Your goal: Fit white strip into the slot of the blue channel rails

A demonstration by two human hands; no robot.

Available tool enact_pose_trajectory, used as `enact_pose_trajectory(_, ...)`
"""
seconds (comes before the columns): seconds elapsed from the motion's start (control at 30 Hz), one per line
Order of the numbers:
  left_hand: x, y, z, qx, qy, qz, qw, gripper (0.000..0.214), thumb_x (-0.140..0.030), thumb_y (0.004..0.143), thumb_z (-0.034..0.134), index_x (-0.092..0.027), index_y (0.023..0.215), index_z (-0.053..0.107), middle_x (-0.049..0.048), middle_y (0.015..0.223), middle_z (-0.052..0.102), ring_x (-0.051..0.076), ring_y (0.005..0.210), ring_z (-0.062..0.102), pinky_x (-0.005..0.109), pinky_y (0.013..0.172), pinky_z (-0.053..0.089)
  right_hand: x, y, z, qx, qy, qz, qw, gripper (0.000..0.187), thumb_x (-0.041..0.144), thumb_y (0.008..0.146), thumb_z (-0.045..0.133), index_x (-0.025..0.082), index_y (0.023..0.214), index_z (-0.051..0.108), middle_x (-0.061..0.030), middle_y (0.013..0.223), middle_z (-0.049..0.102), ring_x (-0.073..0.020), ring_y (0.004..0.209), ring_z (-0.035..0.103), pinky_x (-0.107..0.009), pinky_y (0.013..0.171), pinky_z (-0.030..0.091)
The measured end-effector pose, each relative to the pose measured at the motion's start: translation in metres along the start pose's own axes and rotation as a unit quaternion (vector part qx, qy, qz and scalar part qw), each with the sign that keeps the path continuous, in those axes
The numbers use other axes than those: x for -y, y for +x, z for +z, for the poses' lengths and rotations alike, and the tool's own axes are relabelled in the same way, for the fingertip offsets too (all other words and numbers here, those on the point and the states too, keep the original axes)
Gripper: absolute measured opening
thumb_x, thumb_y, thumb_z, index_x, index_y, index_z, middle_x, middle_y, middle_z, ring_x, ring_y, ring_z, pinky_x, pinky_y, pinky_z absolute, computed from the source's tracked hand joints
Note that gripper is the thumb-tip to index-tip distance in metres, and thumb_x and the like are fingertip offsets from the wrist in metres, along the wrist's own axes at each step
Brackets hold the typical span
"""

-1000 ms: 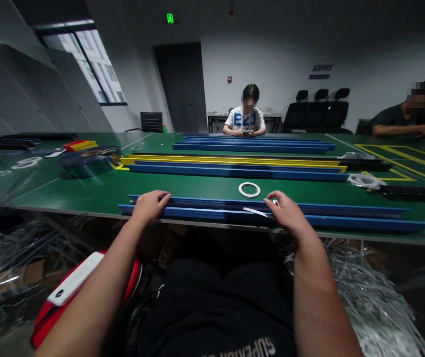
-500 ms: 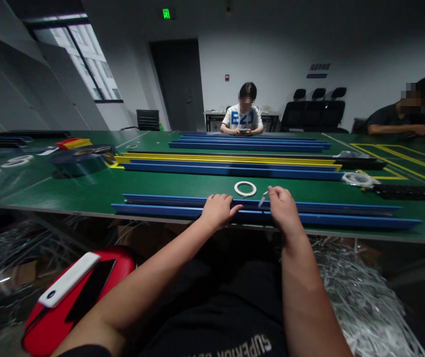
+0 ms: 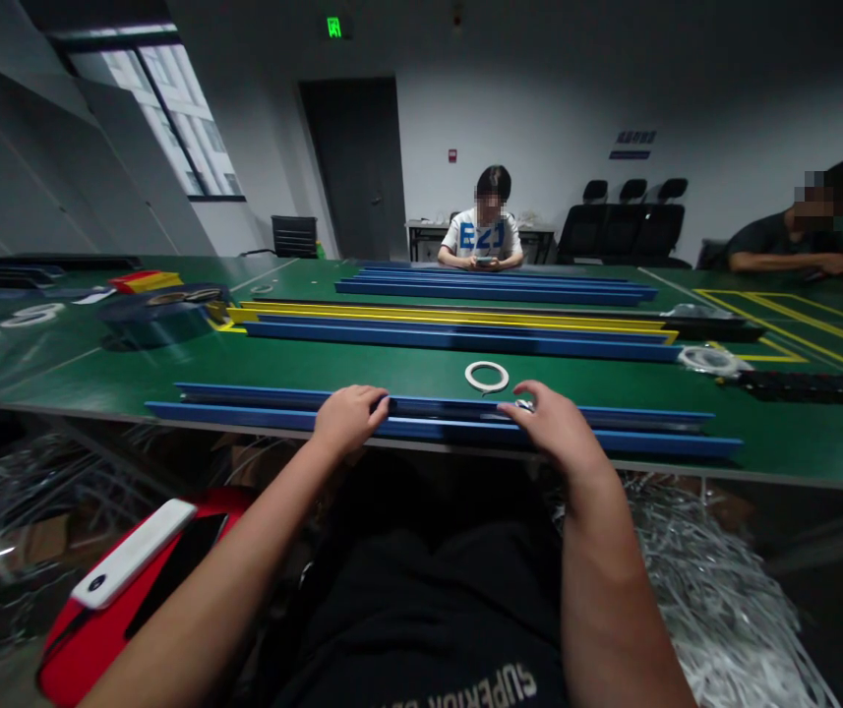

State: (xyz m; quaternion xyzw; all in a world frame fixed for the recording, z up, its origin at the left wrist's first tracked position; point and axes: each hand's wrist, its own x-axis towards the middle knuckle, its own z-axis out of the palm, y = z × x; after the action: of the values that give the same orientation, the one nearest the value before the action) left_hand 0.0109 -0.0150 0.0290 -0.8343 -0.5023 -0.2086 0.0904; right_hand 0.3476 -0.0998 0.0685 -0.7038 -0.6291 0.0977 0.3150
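At the front edge of the table, a long blue channel [image 3: 436, 429] with raised sides lies lengthwise before me. My left hand [image 3: 351, 418] is closed over its left half, fingers curled across the far side. Over the right half is my right hand [image 3: 550, 423], its thumb and forefinger apart. A small crumpled white strip [image 3: 524, 404] shows inside the right hand, among its bent fingers, which partly hide it. Just beyond the channel, near the right hand, a white ring-shaped roll of tape [image 3: 487, 377] lies flat.
Farther back on the green table [image 3: 391, 369] lie yellow and blue channels [image 3: 465, 339] and a large dark roll [image 3: 159, 320]. A wrapped white roll [image 3: 712, 360] is at right. Loose white strips [image 3: 731, 590] heap below. Two people sit across and at right.
The blue channel has slid left, and my left hand has moved left with it. My right thumb and forefinger have spread apart; the white strip now sits deeper in that hand.
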Motion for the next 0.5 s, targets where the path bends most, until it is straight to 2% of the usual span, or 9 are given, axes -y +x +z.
enact_pose_trajectory(0.07, 0.035, -0.009, -0.007, 0.013, 0.001, -0.013, 1.0, 0.04, -0.045, 0.096, 0.037, -0.026, 0.112, 0.068, 0.0033, 0.111, 0.071, 0.022, 0.106, 0.061, 0.033, 0.09, 0.045, -0.009, -0.002, 0.001, 0.051, -0.079, -0.007, 0.996, 0.046, 0.052, 0.072, 0.071, 0.026, 0.11, 0.067, -0.0076, 0.097, 0.072, -0.0222, 0.087, 0.065, -0.028, 0.071, 0.043)
enact_pose_trajectory(0.13, 0.067, -0.015, -0.012, 0.022, 0.008, -0.026, 0.999, 0.04, -0.045, 0.095, 0.038, -0.025, 0.112, 0.068, 0.0014, 0.113, 0.071, 0.021, 0.108, 0.06, 0.031, 0.091, 0.044, -0.017, -0.003, 0.002, 0.08, -0.122, 0.0, 0.989, 0.042, 0.046, 0.072, 0.072, 0.026, 0.109, 0.069, -0.0075, 0.099, 0.072, -0.0223, 0.09, 0.064, -0.028, 0.073, 0.043)
enact_pose_trajectory(0.27, 0.11, -0.021, -0.019, 0.043, 0.005, -0.033, 0.999, 0.039, -0.046, 0.096, 0.039, -0.025, 0.113, 0.066, -0.0026, 0.116, 0.069, 0.017, 0.108, 0.058, 0.029, 0.093, 0.043, -0.027, -0.003, -0.003, 0.093, -0.161, 0.013, 0.982, 0.018, 0.04, 0.079, 0.065, 0.027, 0.09, 0.072, -0.005, 0.085, 0.071, -0.0196, 0.08, 0.063, -0.027, 0.067, 0.039)
enact_pose_trajectory(0.33, 0.117, -0.019, -0.02, 0.045, -0.001, -0.037, 0.998, 0.041, -0.049, 0.096, 0.039, -0.024, 0.112, 0.067, -0.002, 0.116, 0.069, 0.017, 0.107, 0.058, 0.029, 0.092, 0.043, -0.028, -0.001, -0.007, 0.074, -0.17, 0.008, 0.983, 0.017, 0.039, 0.083, 0.06, 0.026, 0.087, 0.07, -0.0054, 0.083, 0.069, -0.0189, 0.077, 0.061, -0.028, 0.066, 0.038)
enact_pose_trajectory(0.4, 0.116, -0.015, -0.019, 0.052, 0.001, -0.046, 0.998, 0.044, -0.051, 0.096, 0.038, -0.022, 0.108, 0.068, 0.0006, 0.113, 0.07, 0.019, 0.105, 0.059, 0.03, 0.09, 0.043, -0.027, 0.002, -0.01, 0.034, -0.168, -0.013, 0.985, 0.02, 0.037, 0.087, 0.053, 0.023, 0.088, 0.068, -0.0071, 0.086, 0.065, -0.0189, 0.08, 0.058, -0.028, 0.069, 0.038)
enact_pose_trajectory(0.5, 0.097, -0.006, -0.016, 0.058, 0.014, -0.065, 0.996, 0.047, -0.052, 0.096, 0.036, -0.02, 0.105, 0.07, 0.005, 0.109, 0.072, 0.022, 0.101, 0.062, 0.032, 0.087, 0.045, -0.025, 0.007, -0.011, -0.042, -0.124, -0.047, 0.99, 0.026, 0.036, 0.091, 0.044, 0.02, 0.08, 0.061, -0.008, 0.085, 0.058, -0.0193, 0.085, 0.055, -0.028, 0.076, 0.039)
